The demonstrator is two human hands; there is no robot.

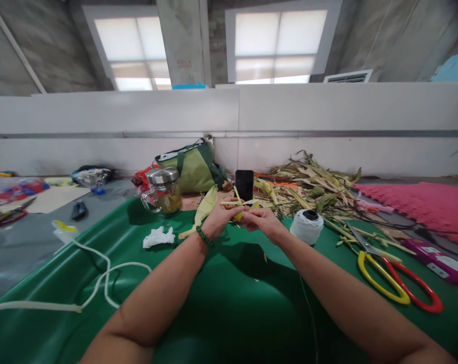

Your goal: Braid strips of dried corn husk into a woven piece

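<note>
My left hand [220, 218], with a green bead bracelet on its wrist, pinches a small bundle of pale yellow corn husk strips [232, 202]. Facing it, my right hand [264, 223] has its fingertips closed on the same bundle from the other side. Some strip ends stick out above the fingers; the part between the fingertips is mostly hidden. A larger corn husk [207, 206] lies just behind my left wrist. To the right of my right hand stands a spool of white thread [307, 228]. Beyond the hands, a black phone [244, 185] stands upright.
Scissors [384, 275] with yellow and red handles lie at right, near a heap of dried husks [312, 177]. Left are a glass jar [166, 194], crumpled white tissue [158, 237] and a white cord [103, 273]. A green bag [196, 169] stands behind. Green sheeting [221, 313] covers the table.
</note>
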